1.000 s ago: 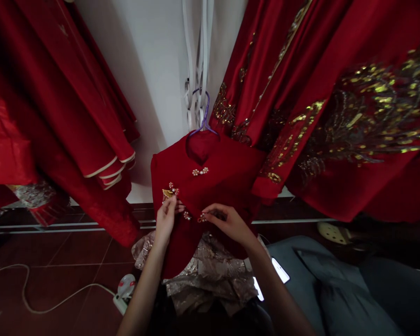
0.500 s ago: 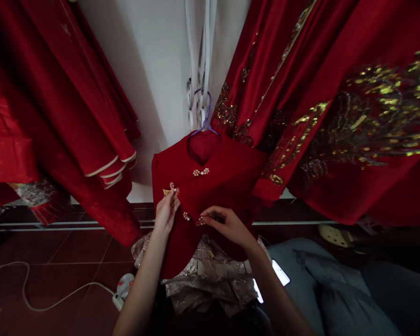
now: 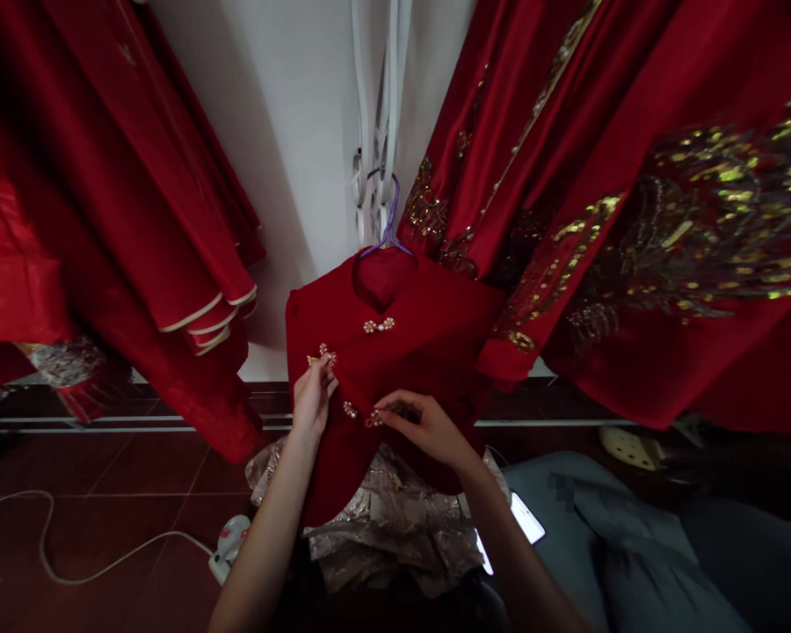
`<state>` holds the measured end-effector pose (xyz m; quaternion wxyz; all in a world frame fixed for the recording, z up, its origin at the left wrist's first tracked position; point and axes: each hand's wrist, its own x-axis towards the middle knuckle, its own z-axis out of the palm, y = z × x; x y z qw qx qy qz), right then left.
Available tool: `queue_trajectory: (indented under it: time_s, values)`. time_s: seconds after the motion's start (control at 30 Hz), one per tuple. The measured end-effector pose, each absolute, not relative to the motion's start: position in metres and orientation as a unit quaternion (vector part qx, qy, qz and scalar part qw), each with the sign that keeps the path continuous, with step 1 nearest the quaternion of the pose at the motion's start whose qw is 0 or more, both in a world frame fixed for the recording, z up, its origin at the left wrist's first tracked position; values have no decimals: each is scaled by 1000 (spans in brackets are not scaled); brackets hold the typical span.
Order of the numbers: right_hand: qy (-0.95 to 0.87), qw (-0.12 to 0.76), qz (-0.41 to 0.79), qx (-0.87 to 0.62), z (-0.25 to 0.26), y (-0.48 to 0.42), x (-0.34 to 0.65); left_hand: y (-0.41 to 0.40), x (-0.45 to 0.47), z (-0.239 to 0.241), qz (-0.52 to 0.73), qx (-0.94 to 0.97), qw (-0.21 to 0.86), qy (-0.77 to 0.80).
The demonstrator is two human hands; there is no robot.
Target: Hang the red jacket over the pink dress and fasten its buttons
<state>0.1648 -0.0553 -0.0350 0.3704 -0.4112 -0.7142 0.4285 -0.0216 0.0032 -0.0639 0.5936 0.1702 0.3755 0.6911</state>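
Observation:
A red sleeveless vest [image 3: 428, 352] hangs in front of me on a purple hanger [image 3: 388, 236]. Pearl and gold flower clasps run down its front; the top clasp [image 3: 378, 325] joins the two sides below the neckline. My left hand [image 3: 312, 400] is closed at the vest's left side, its fingertips pinching a gold and pearl ornament [image 3: 323, 350]. Lower down, the thumb and fingers of my right hand [image 3: 428, 426] pinch a looped flower clasp [image 3: 373, 419] on the right front edge. Just left of it, apart, sits another flower clasp [image 3: 350, 410].
Red garments [image 3: 191, 220] hang at left, and sequined red ones [image 3: 692, 202] at right. Shiny crumpled fabric [image 3: 395, 527] lies below the vest. A lit phone [image 3: 526, 519] rests beside a grey-blue clothed leg [image 3: 586, 519]. A white cable [image 3: 92, 580] crosses the tiled floor.
My right hand has shifted very slightly left with the looped flower clasp, closer to the neighbouring clasp. My left hand stays at nearly the same spot, still pinching the ornament.

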Motion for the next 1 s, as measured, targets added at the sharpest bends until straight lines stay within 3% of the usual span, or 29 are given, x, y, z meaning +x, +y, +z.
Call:
queue_trajectory:
  time_s: [0.2, 0.3, 0.37, 0.47, 0.6, 0.87, 1.0]
  values:
    - [-720, 354, 429, -415, -35, -55, 166, 6, -19, -73, 679, 221, 577, 396]
    - [-730, 325, 443, -406, -33, -56, 170, 6, -17, -57, 621, 366, 555, 415]
    - [-737, 300, 466, -387, -32, -57, 173, 9, -16, -37, 575, 521, 469, 423]
    - [-744, 266, 492, -366, -30, -58, 178, 20, -15, -2, 503, 718, 253, 410]
    - [-746, 240, 504, -363, -28, -59, 183, 37, -13, 26, 395, 838, 71, 369]
    - [-760, 221, 486, -370, -26, -61, 196, 53, -16, 40, 286, 908, 13, 304]
    - [-762, 196, 489, -377, -25, -62, 206, 59, -20, 42, 288, 919, 16, 267]
